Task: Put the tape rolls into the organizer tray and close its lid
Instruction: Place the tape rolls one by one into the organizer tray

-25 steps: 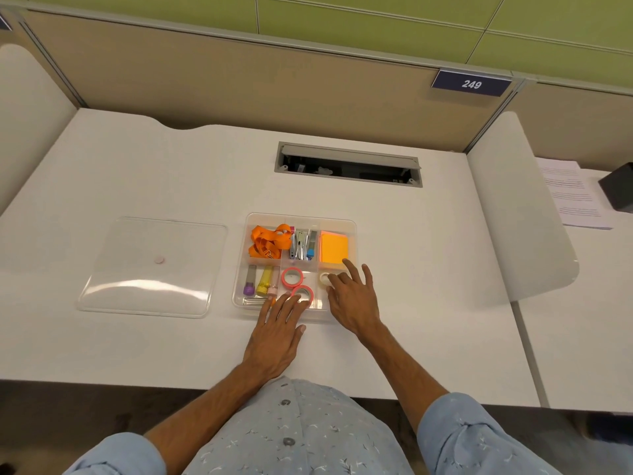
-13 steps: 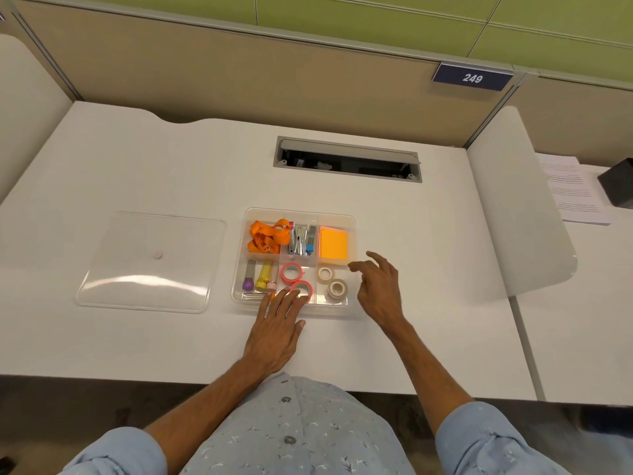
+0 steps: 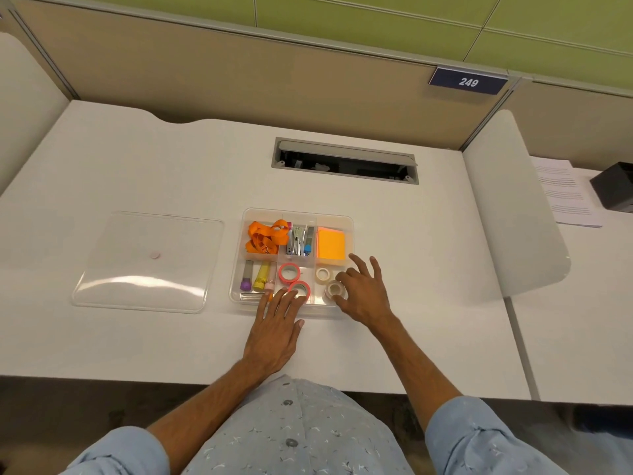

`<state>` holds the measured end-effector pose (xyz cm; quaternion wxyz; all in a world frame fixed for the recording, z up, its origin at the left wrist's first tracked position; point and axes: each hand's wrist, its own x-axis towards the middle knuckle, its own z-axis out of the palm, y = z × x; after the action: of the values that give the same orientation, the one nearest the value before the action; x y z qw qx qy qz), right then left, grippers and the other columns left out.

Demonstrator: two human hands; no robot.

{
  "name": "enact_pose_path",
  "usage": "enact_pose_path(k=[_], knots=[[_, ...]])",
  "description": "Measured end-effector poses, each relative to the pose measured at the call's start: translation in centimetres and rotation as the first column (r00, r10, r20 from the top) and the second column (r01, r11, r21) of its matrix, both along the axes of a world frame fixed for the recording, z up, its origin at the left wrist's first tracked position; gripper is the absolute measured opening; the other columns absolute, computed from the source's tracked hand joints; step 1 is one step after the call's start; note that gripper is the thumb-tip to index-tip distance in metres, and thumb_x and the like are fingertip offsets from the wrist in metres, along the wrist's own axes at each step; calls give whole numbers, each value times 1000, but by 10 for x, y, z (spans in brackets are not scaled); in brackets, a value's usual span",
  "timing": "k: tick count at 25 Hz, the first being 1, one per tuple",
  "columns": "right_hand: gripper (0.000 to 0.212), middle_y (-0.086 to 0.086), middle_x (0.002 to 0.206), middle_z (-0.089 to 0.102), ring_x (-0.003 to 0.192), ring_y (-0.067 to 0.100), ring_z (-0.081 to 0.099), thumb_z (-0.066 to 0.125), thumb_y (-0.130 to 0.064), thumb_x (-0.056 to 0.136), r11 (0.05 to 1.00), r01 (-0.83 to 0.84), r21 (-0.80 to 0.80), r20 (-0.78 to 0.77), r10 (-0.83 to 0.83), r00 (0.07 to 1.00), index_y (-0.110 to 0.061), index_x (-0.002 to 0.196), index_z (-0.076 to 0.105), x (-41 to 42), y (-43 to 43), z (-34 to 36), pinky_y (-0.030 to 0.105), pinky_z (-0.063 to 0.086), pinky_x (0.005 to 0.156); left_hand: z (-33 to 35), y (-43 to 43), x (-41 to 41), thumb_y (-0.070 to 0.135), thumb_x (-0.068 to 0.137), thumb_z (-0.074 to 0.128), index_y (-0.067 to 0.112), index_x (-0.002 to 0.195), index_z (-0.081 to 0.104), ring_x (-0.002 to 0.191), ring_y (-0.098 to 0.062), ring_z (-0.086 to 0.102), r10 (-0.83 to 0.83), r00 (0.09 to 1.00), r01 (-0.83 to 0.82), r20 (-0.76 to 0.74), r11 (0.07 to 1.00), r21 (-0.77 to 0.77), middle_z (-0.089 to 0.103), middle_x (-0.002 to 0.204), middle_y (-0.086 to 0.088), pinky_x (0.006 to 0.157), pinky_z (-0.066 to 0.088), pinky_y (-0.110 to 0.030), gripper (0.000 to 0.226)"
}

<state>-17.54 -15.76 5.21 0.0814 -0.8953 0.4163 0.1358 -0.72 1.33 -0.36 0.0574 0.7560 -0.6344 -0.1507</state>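
The clear organizer tray [image 3: 347, 221] sits open at the desk's middle. Two pink tape rolls [image 3: 289, 272] [image 3: 299, 289] lie in its front middle compartment. Two beige tape rolls [image 3: 323, 274] [image 3: 333, 290] lie in the front right compartment. My left hand [image 3: 275, 329] lies flat on the desk, fingertips over the tray's front edge by the nearer pink roll. My right hand [image 3: 363, 291] hovers at the tray's front right corner, fingers spread, thumb and forefinger touching the nearer beige roll. The clear lid [image 3: 147, 262] lies flat to the tray's left.
The tray also holds an orange lanyard [image 3: 265, 236], a stapler [image 3: 298, 240], orange sticky notes [image 3: 331, 244] and markers [image 3: 255, 277]. A cable slot [image 3: 344, 161] opens behind it. A curved divider [image 3: 513, 207] stands right, with papers [image 3: 561, 192] beyond.
My right hand left the small beige roll in the tray, lifted off to the right, then came back onto the nearer beige roll. My left hand stayed put.
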Motion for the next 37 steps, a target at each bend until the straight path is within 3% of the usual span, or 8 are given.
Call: enact_pose_path(k=[3,6,16,22,24,27,32,37], knots=[[51,-6,154,62,167,18,21,51,-62,103,1000,-18,-6,-26,18,1000,-27,135,67,0,-3,1,58,4,137,0,0,0,45,106,33,20,158,46,157,-31,39,-1,1000,1,-2,1000,0,47,166,-10,132,26,-59,59],[53,-7,155,61,165,18,26,52,-63,101,1000,17,-22,53,-16,998,-28,138,65,-1,-5,4,55,7,137,-1,1,0,46,107,28,21,161,40,160,-29,33,-6,1000,6,-5,1000,24,41,169,-8,135,20,-56,61],[47,-2,161,53,164,19,26,48,-50,107,989,145,-27,112,-141,984,-23,145,53,32,4,0,53,12,137,-1,0,3,48,108,23,22,162,37,161,-28,30,-17,1000,17,-8,999,43,38,170,-7,136,16,-54,62],[50,-2,166,46,165,20,25,46,-52,109,987,159,15,97,-160,982,-24,150,47,39,6,-6,55,8,137,-3,0,4,57,99,-5,25,165,30,163,-26,24,-25,1000,25,-9,999,24,33,173,-4,137,12,-53,81],[51,-2,167,45,165,20,25,45,-52,109,987,159,24,99,-161,982,-24,151,46,39,6,-7,56,8,137,-3,0,4,57,102,-2,25,165,29,163,-25,24,-21,1000,22,-23,999,30,32,173,-4,137,12,-53,77],[49,-3,164,49,164,19,27,45,-52,109,985,168,24,118,-170,978,-24,149,50,38,6,-7,55,10,137,-5,0,4,48,111,24,24,165,31,163,-26,25,-18,999,20,-32,999,42,34,173,-5,137,13,-53,59],[28,-6,145,67,158,17,37,56,-37,105,981,193,-3,281,-184,942,-25,127,69,16,-6,-7,48,19,134,-4,0,4,41,111,41,21,161,39,159,-28,34,-23,999,23,-25,1000,-4,43,168,-6,135,21,-55,54],[35,-8,151,64,164,17,27,58,-38,103,1000,0,8,71,0,997,-29,136,67,-7,-17,-3,53,11,136,-4,0,2,39,110,46,20,158,45,157,-29,38,-11,1000,10,-19,999,-30,47,165,-7,134,24,-56,52]])
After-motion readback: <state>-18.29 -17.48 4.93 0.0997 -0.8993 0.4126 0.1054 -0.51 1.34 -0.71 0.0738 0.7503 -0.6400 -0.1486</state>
